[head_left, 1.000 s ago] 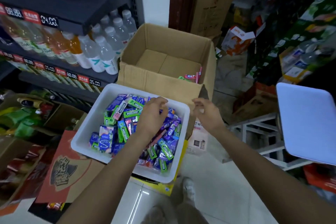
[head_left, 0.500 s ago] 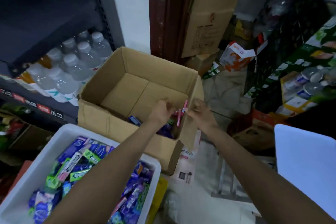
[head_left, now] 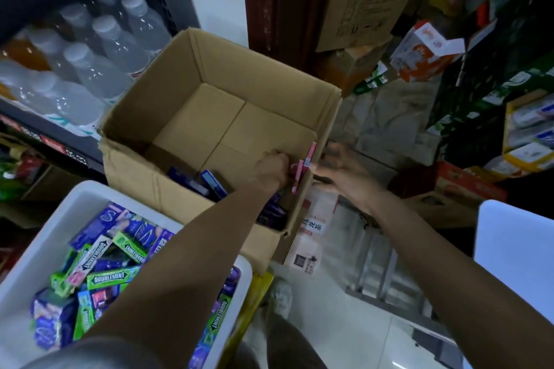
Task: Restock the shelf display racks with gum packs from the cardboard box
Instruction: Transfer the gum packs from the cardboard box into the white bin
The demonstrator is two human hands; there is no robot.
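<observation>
gum packs (head_left: 209,184) in cardboard box (head_left: 168,189), behind bin (head_left: 45,237)

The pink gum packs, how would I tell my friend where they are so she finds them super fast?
Find the big open cardboard box on the floor beside the white tub of gum. Look along its right inside wall, where the left hand reaches. The pink gum packs stand on end there, thin and pink, unlike the dark blue packs lying on the bottom.
</observation>
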